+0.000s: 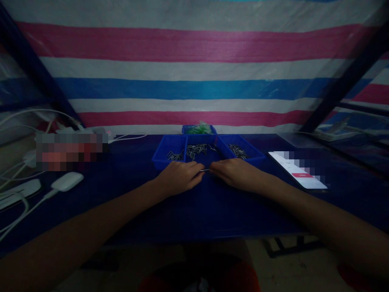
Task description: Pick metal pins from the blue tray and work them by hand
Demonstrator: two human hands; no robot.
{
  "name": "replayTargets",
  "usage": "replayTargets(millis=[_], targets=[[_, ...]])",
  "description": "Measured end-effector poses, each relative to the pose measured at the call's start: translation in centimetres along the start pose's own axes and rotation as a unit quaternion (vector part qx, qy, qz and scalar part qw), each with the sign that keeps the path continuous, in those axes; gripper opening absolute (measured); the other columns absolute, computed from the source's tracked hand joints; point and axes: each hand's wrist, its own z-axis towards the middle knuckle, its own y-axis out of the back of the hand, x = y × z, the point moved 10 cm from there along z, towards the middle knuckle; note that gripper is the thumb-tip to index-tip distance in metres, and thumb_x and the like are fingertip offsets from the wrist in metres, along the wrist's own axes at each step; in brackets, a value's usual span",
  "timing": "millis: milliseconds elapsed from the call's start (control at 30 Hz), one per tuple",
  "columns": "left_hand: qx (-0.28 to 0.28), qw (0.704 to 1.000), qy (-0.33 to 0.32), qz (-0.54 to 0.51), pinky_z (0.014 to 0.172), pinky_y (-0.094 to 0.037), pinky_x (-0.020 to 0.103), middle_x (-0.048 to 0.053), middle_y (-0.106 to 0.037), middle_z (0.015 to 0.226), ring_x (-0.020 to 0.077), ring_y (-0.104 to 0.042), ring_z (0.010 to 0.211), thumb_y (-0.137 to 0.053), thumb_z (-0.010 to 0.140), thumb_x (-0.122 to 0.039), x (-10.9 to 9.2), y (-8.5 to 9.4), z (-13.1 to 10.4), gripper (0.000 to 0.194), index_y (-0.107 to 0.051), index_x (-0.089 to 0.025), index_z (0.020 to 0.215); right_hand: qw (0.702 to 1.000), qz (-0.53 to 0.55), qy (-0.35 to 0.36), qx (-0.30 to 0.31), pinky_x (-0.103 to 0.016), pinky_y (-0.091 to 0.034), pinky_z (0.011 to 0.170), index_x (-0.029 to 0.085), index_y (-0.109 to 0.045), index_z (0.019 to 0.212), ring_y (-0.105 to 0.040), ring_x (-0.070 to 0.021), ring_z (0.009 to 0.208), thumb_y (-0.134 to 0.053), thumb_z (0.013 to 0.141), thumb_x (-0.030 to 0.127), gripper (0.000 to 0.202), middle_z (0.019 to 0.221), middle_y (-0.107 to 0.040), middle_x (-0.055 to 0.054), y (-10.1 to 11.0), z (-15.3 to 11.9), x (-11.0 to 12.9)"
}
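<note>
My left hand (179, 177) and my right hand (238, 174) meet just in front of the blue bins, fingers pinched on the two ends of one thin metal piece (205, 170). Small metal pieces lie in the left blue bin (160, 156), and more are in the right blue bin (253, 153). Between these bins is a pile of similar metal pieces (197, 150). Behind it stands another blue bin (184, 129) with green plastic packets (199, 129). The fingertips hide part of the metal piece.
A lit phone (299, 170) lies at the right on the blue table (197, 215). White cables, a white charger (67, 181) and a blurred-out patch are at the left. A striped sheet (194, 89) hangs behind, between dark posts.
</note>
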Motion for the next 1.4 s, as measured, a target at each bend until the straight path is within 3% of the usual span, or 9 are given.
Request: replayTargets(millis=[300, 467, 567, 733, 900, 1133, 1400], targets=[[-0.046, 0.996, -0.078, -0.028, 0.071, -0.046, 0.023, 0.004, -0.063, 0.087, 0.0114, -0.058, 0.081, -0.035, 0.090, -0.026, -1.3, 1.0, -0.3, 0.025, -0.057, -0.014, 0.097, 0.999, 0.047, 0.007, 0.011, -0.025, -0.032, 0.057, 0.016, -0.049, 0.082, -0.051, -0.0114, 0.060, -0.033, 0.091, 0.026, 0.021, 0.069, -0.057, -0.002, 0.0, 0.0, 0.4], [-0.056, 0.990, -0.127, -0.026, 0.073, -0.046, 0.024, 0.004, -0.061, 0.095, 0.0124, -0.055, 0.086, -0.036, 0.090, -0.024, -2.5, 1.6, -0.5, 0.023, -0.055, -0.015, 0.098, 0.997, 0.069, 0.025, 0.012, -0.024, -0.034, 0.058, 0.017, -0.048, 0.082, -0.052, -0.0115, 0.062, -0.034, 0.091, 0.030, 0.021, 0.072, -0.057, -0.002, -0.1, 0.0, 1.0], [-0.038, 0.993, -0.107, -0.028, 0.071, -0.046, 0.023, 0.004, -0.061, 0.092, 0.0132, -0.056, 0.086, -0.037, 0.089, -0.026, -2.2, 1.3, -0.3, 0.022, -0.055, -0.014, 0.092, 0.998, 0.055, 0.022, 0.011, -0.025, -0.034, 0.057, 0.017, -0.048, 0.083, -0.053, -0.0125, 0.063, -0.039, 0.088, 0.030, 0.017, 0.073, -0.057, -0.002, -0.1, 0.0, 0.8], [0.025, 0.999, -0.036, 0.007, 0.053, -0.042, 0.022, 0.000, -0.061, 0.068, 0.0117, -0.058, 0.062, -0.039, 0.087, -0.029, -0.7, -0.4, 0.0, 0.021, -0.054, -0.015, 0.083, 0.999, 0.041, 0.011, 0.013, -0.025, -0.035, 0.058, 0.016, -0.050, 0.089, -0.056, -0.0144, 0.067, -0.042, 0.087, 0.029, 0.015, 0.078, -0.060, -0.004, 0.0, -0.1, 0.4], [0.065, 0.997, -0.026, 0.022, 0.051, -0.040, 0.022, 0.000, -0.061, 0.070, 0.0121, -0.059, 0.062, -0.039, 0.089, -0.033, -0.4, -1.6, 0.0, 0.024, -0.053, -0.015, 0.080, 0.997, 0.063, 0.025, 0.025, -0.025, -0.037, 0.059, 0.017, -0.051, 0.088, -0.056, -0.0136, 0.067, -0.039, 0.088, 0.030, 0.018, 0.077, -0.060, -0.004, -0.1, -0.1, 1.0], [0.078, 0.997, -0.001, 0.007, 0.053, -0.040, 0.022, 0.001, -0.062, 0.070, 0.0130, -0.060, 0.064, -0.037, 0.089, -0.035, -0.1, -1.5, 0.1, 0.028, -0.054, -0.015, 0.081, 0.999, 0.039, 0.010, 0.017, -0.024, -0.034, 0.057, 0.016, -0.051, 0.085, -0.055, -0.0129, 0.065, -0.036, 0.088, 0.024, 0.017, 0.075, -0.060, -0.004, -0.1, 0.0, 0.7], [0.072, 0.997, 0.025, -0.007, 0.053, -0.039, 0.022, 0.000, -0.062, 0.070, 0.0108, -0.058, 0.060, -0.038, 0.087, -0.026, 0.7, -1.5, 0.0, 0.019, -0.054, -0.017, 0.084, 0.999, -0.008, -0.040, -0.005, -0.025, -0.030, 0.054, 0.016, -0.050, 0.085, -0.055, -0.0133, 0.062, -0.036, 0.087, 0.022, 0.016, 0.076, -0.061, -0.004, 0.7, -0.1, -0.7]])
